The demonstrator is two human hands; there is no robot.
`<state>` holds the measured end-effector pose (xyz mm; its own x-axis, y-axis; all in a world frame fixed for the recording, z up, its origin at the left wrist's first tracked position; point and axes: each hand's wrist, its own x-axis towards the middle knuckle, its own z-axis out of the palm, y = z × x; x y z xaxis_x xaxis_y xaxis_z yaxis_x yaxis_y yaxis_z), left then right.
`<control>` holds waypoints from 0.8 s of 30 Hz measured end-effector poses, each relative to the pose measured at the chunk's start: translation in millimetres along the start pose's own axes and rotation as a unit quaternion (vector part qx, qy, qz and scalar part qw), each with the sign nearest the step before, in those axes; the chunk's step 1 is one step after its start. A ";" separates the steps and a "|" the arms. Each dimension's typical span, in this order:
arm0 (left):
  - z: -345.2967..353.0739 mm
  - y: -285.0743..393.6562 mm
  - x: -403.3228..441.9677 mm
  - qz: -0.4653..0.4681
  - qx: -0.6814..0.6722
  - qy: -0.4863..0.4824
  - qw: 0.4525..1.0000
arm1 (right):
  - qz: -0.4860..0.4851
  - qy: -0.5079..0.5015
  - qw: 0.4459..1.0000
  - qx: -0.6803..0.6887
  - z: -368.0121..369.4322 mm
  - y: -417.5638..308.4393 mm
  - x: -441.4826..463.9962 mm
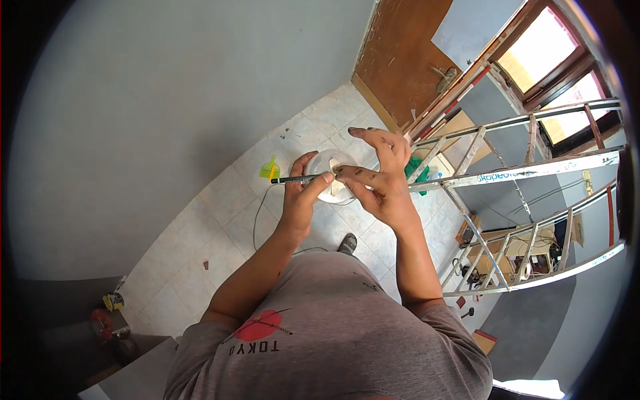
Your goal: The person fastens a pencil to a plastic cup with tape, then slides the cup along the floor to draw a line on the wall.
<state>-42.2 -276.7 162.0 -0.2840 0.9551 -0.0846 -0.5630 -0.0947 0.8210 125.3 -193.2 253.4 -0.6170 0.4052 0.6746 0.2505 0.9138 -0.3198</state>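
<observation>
In front of my chest is a round, whitish, dish-like piece (345, 193) with a pale strip across its middle. My left hand (300, 200) is closed on its left edge, fingers curled round the rim. A slim dark pen-like tool (287, 179) lies under the left thumb and points left. My right hand (387, 187) has its thumb and index finger pinched together at the centre of the dish, the other fingers raised. What sits between those fingertips is too small to name. Dark smudges mark the right fingers.
A metal ladder (493, 177) spattered with paint stands at the right. On the tiled floor (233, 227) lie a yellow-green dustpan (269, 169) and a thin cable (255, 223). A brown door (400, 60) stands ahead, and a grey wall (180, 100) runs along the left.
</observation>
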 end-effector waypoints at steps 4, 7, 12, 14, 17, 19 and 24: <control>1.9 2.3 -1.0 0.039 0.032 0.015 0.999 | 0.008 -0.029 0.999 -0.018 -4.6 -0.9 3.6; 2.6 11.5 -1.9 0.005 0.020 -0.010 1.000 | 0.001 -0.034 0.999 -0.020 -3.3 0.5 4.5; 2.2 11.8 -3.1 0.005 0.023 -0.004 1.000 | 0.008 -0.055 0.998 0.003 0.9 8.5 1.5; 1.0 8.1 -3.1 0.008 0.025 0.000 1.000 | 0.042 -0.056 0.998 0.010 2.4 7.9 -0.7; 1.3 6.6 -2.8 0.021 0.027 0.004 0.999 | 0.072 -0.071 0.995 0.025 5.0 6.3 -5.3; 4.7 11.6 -3.0 0.023 0.035 0.010 0.999 | 0.095 -0.072 0.992 0.036 7.8 7.2 -8.0; 4.2 12.9 -2.7 0.000 0.042 0.017 0.999 | 0.137 -0.066 0.987 0.056 15.0 7.5 -14.9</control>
<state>-45.4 -279.3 175.2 -0.3119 0.9446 -0.1024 -0.4958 -0.0698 0.8656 125.2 -192.8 230.9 -0.6321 0.6222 0.4619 0.3414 0.7587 -0.5549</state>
